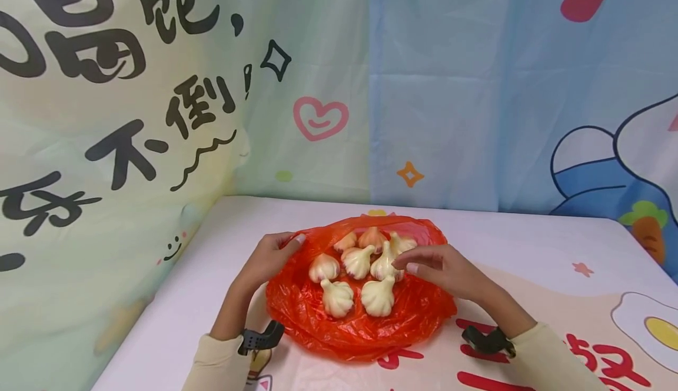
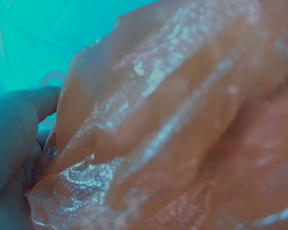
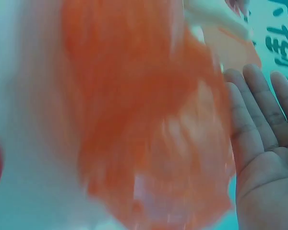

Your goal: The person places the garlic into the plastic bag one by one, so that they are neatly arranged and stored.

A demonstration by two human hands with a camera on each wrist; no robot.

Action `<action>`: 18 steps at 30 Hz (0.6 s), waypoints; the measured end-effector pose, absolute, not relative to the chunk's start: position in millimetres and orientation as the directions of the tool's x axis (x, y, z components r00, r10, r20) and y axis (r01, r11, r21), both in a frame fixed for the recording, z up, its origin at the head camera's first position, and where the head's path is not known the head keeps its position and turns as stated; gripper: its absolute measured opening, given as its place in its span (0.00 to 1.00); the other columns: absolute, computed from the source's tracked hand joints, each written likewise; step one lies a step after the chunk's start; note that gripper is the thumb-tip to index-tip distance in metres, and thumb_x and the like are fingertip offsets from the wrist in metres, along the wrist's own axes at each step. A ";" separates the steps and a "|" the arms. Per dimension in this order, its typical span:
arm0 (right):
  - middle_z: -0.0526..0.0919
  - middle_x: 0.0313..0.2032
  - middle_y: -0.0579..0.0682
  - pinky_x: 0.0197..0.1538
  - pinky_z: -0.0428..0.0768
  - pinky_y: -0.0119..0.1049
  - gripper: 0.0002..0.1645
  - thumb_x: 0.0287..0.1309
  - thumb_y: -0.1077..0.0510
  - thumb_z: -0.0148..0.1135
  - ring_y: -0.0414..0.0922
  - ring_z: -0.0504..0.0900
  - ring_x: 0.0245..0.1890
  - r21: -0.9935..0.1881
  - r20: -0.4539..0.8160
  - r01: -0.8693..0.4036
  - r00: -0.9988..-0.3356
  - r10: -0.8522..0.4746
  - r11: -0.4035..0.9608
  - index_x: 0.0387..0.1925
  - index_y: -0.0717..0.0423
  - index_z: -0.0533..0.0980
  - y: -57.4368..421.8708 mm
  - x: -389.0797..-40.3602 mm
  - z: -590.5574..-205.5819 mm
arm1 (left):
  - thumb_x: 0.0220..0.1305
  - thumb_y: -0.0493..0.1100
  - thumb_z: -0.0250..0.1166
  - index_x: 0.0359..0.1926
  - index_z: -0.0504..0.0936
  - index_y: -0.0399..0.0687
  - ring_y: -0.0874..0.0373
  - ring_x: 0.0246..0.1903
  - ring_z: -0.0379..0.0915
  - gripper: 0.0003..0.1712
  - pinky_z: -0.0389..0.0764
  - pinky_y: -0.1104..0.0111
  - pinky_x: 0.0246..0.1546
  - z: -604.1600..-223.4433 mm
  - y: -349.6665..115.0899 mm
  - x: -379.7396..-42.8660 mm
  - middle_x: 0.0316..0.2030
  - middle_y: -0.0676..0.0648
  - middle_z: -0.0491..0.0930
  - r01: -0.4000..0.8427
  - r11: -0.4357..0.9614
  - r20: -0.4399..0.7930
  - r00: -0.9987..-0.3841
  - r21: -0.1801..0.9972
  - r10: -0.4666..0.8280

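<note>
A red plastic bag [image 1: 318, 344] lies spread on the table with its mouth open upward. Several garlic bulbs [image 1: 337, 298] sit inside it, mostly cream-white, a few pinkish at the back. At the bag's left rim, my left hand [image 1: 272, 257] pinches the thin film with the thumb on top. The left wrist view shows the crinkled bag [image 2: 149, 120] filling most of the frame beside that hand [image 2: 14, 148]. My right hand [image 1: 447, 270] hovers over the bag's right side, fingertips close to a white bulb [image 1: 385, 264]. Its fingers look extended in the right wrist view, palm [image 3: 269, 177] showing.
The table [image 1: 254, 220] has a white cloth printed with red characters and a fried egg [image 1: 657, 326]. A printed curtain [image 1: 439, 85] hangs behind it, and another with large black characters stands along the left side. Black straps [image 1: 262, 338] circle both wrists.
</note>
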State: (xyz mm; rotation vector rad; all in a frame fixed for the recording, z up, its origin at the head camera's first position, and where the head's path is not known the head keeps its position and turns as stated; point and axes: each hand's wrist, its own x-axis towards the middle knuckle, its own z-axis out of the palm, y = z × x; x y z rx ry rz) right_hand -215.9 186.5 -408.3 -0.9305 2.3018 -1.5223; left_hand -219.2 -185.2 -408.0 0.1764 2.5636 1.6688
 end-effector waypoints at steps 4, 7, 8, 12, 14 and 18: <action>0.84 0.47 0.54 0.46 0.82 0.38 0.16 0.67 0.60 0.57 0.49 0.82 0.48 -0.873 0.197 -0.404 -0.806 -0.559 0.275 0.53 0.64 0.78 207.7 -214.0 -407.6 | 0.70 0.56 0.58 0.58 0.78 0.44 0.49 0.38 0.82 0.25 0.84 0.58 0.36 -410.4 -190.4 -220.6 0.45 0.42 0.82 0.055 0.418 0.006 -0.993 0.907 0.117; 0.85 0.46 0.54 0.45 0.82 0.39 0.15 0.67 0.61 0.58 0.49 0.84 0.46 -0.845 0.250 -0.437 -0.832 -0.496 0.308 0.51 0.64 0.79 223.8 -214.9 -405.9 | 0.70 0.57 0.56 0.67 0.69 0.43 0.46 0.45 0.80 0.32 0.83 0.55 0.41 -412.8 -196.4 -223.0 0.53 0.39 0.78 0.040 0.413 -0.002 -0.995 0.910 0.101; 0.85 0.46 0.54 0.45 0.82 0.38 0.15 0.67 0.61 0.58 0.48 0.84 0.45 -0.831 0.266 -0.446 -0.843 -0.468 0.332 0.51 0.63 0.79 229.0 -215.5 -404.5 | 0.71 0.59 0.55 0.69 0.66 0.43 0.45 0.47 0.79 0.34 0.82 0.55 0.43 -413.2 -198.4 -223.6 0.55 0.38 0.76 0.037 0.423 -0.004 -0.996 0.906 0.094; 0.85 0.46 0.54 0.44 0.81 0.31 0.15 0.69 0.57 0.56 0.40 0.84 0.44 -0.778 0.292 -0.424 -0.898 -0.330 0.464 0.51 0.61 0.79 250.0 -218.1 -395.7 | 0.72 0.63 0.48 0.67 0.67 0.42 0.43 0.49 0.77 0.36 0.80 0.53 0.47 -412.5 -205.4 -227.6 0.55 0.38 0.76 0.037 0.461 -0.010 -0.995 0.887 0.099; 0.84 0.48 0.56 0.45 0.79 0.28 0.18 0.70 0.54 0.55 0.41 0.84 0.45 -0.753 0.287 -0.386 -0.921 -0.262 0.533 0.53 0.61 0.78 260.1 -219.6 -390.1 | 0.74 0.62 0.45 0.66 0.68 0.41 0.42 0.51 0.76 0.35 0.78 0.51 0.50 -408.7 -207.8 -230.5 0.55 0.38 0.76 0.060 0.506 0.005 -0.994 0.861 0.109; 0.81 0.51 0.62 0.44 0.82 0.36 0.22 0.71 0.51 0.52 0.55 0.80 0.50 -0.680 0.294 -0.324 -0.942 -0.160 0.658 0.57 0.62 0.75 277.0 -225.1 -378.7 | 0.77 0.55 0.43 0.69 0.66 0.40 0.40 0.59 0.69 0.30 0.71 0.47 0.57 -394.0 -209.8 -240.3 0.62 0.37 0.71 0.153 0.627 0.077 -0.986 0.764 0.146</action>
